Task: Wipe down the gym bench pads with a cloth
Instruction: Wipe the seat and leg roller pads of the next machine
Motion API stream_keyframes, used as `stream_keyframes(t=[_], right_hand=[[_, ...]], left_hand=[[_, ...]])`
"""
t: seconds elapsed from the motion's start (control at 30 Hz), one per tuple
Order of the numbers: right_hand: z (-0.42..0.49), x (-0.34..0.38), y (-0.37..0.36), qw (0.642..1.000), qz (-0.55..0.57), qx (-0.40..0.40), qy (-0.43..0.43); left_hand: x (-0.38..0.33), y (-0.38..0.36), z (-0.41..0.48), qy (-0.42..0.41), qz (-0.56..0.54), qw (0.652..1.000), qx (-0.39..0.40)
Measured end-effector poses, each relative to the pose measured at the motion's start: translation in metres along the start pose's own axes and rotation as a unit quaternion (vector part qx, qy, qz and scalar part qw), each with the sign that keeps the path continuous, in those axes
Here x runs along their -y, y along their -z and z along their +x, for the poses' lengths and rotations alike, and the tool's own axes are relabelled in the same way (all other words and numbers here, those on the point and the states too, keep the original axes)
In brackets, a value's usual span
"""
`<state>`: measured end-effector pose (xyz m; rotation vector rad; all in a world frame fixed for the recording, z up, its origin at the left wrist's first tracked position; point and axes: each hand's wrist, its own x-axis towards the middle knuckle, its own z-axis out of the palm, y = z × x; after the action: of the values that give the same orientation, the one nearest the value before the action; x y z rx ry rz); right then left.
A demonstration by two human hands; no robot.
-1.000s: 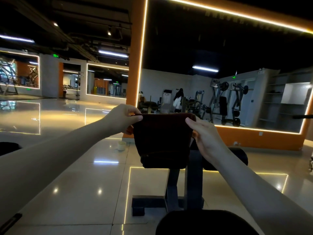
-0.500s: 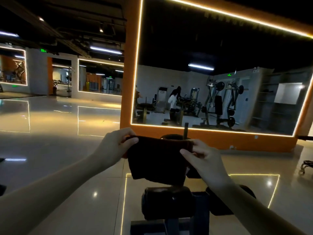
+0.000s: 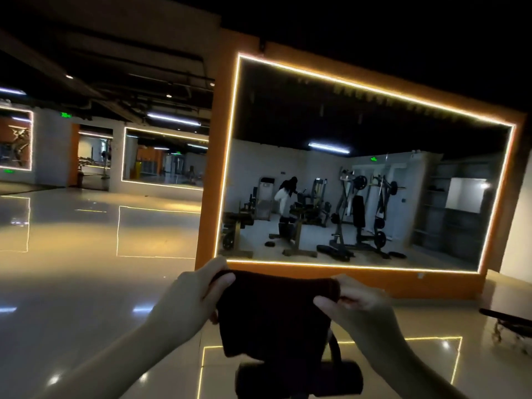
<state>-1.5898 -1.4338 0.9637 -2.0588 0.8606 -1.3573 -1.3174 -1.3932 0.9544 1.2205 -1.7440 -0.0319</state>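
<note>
Head view: camera has tipped upward since half a second ago, and the black cylindrical bench pad (image 3: 299, 378) now sits cut off at the bottom edge, dim. Dark brown folded cloth (image 3: 273, 315) hangs just above it, top corners pinched by left hand (image 3: 190, 300) and right hand (image 3: 362, 309).

Gym: weight machines (image 3: 359, 214) reflected in LED-edged wall mirror (image 3: 374, 119), glossy floor (image 3: 72, 283).

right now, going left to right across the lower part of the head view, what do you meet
left hand pinching the cloth's top corner → dark cloth hanging between the hands → right hand pinching the other corner → low dark bench-like frame at the right edge
</note>
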Motion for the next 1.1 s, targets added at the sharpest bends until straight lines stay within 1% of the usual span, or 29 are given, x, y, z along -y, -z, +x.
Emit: stream_keyframes(t=[0.1, 0.17, 0.23, 0.33, 0.4, 0.5, 0.57, 0.63, 0.7, 0.77, 0.83, 0.93, 1.0, 1.07, 1.1], right_hand=[[0.021, 0.045, 0.017, 0.998, 0.055, 0.002, -0.043], [0.034, 0.067, 0.027, 0.994, 0.077, -0.012, -0.08], [0.044, 0.085, 0.034, 0.991, 0.086, -0.021, -0.1], [0.051, 0.102, 0.041, 0.994, 0.077, -0.031, -0.067], [0.054, 0.11, 0.044, 0.994, 0.092, -0.037, -0.047], [0.057, 0.117, 0.047, 0.993, 0.108, -0.033, -0.015], [0.06, 0.115, 0.051, 0.995, 0.094, -0.026, -0.001], [0.063, 0.111, 0.056, 0.997, 0.072, -0.016, 0.006], [0.067, 0.103, 0.062, 0.999, 0.027, -0.009, 0.022], [0.074, 0.094, 0.07, 0.999, -0.018, -0.01, 0.044], [0.084, 0.084, 0.079, 0.998, -0.034, -0.016, 0.049], [0.106, 0.065, 0.097, 0.999, -0.001, -0.044, 0.026], [0.122, 0.05, 0.107, 0.998, 0.029, -0.057, -0.003], [0.137, 0.034, 0.117, 0.994, 0.086, -0.059, -0.026], [0.145, 0.027, 0.121, 0.989, 0.134, -0.055, -0.038]], left_hand=[[-0.033, 0.024, 0.019, 0.007, -0.059, 0.998, -0.003], [-0.051, 0.038, 0.031, -0.001, -0.069, 0.998, -0.01], [-0.064, 0.052, 0.042, -0.012, -0.05, 0.999, -0.015], [-0.077, 0.068, 0.057, -0.03, -0.008, 0.999, -0.028], [-0.083, 0.076, 0.065, -0.038, 0.007, 0.999, -0.035], [-0.092, 0.083, 0.076, -0.053, 0.042, 0.997, -0.026], [-0.098, 0.082, 0.085, -0.062, 0.062, 0.996, -0.022], [-0.1, 0.077, 0.092, -0.064, 0.054, 0.996, -0.023], [-0.1, 0.064, 0.098, -0.044, 0.011, 0.999, -0.02], [-0.1, 0.048, 0.101, -0.004, -0.059, 0.998, -0.013], [-0.1, 0.031, 0.106, 0.039, -0.138, 0.99, -0.005], [-0.102, 0.003, 0.12, 0.108, -0.228, 0.968, -0.005], [-0.105, -0.016, 0.135, 0.163, -0.284, 0.945, 0.002], [-0.106, -0.032, 0.153, 0.207, -0.316, 0.926, 0.021], [-0.106, -0.038, 0.161, 0.222, -0.325, 0.919, 0.033]])
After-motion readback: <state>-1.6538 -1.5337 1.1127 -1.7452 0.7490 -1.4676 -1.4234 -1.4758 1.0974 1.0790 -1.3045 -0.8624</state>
